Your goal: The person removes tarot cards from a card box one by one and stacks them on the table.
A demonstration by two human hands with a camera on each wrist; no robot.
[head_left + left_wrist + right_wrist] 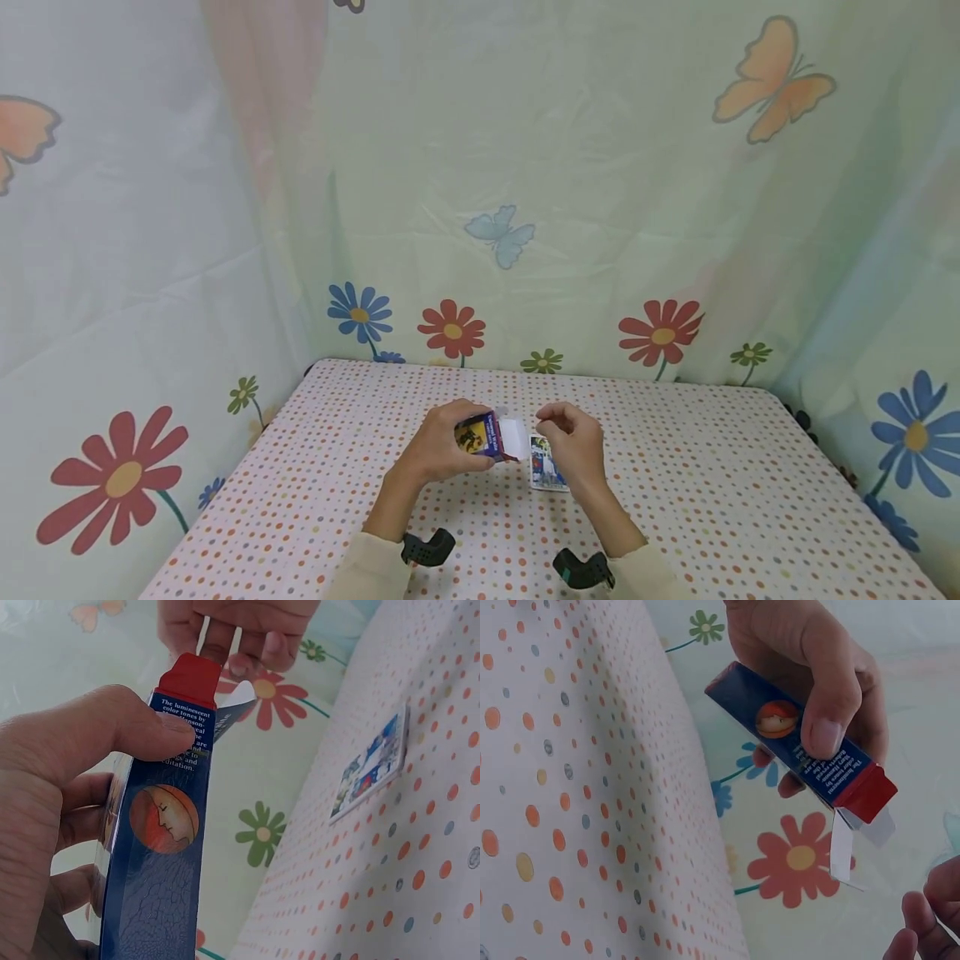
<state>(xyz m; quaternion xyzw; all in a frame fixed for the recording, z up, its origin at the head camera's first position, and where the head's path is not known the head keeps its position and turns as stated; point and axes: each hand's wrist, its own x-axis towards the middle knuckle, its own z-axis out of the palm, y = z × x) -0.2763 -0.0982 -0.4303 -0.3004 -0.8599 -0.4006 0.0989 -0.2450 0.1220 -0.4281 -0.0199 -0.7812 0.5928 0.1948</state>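
Observation:
My left hand grips a dark blue card box, thumb on its narrow side and fingers behind. In the left wrist view that side of the box bears white print and a round picture of a face. A red side flap stands out at its open end, and a white lid flap hangs folded back. Just beyond this end is my right hand, fingers loosely bent, with nothing visible between them. Below it lies a small stack of picture cards, partly hidden by that hand in the head view.
A table with a dotted cloth spreads under both hands. Curtains with flowers and butterflies hang behind it and at both sides. A dark object shows past the table's right edge.

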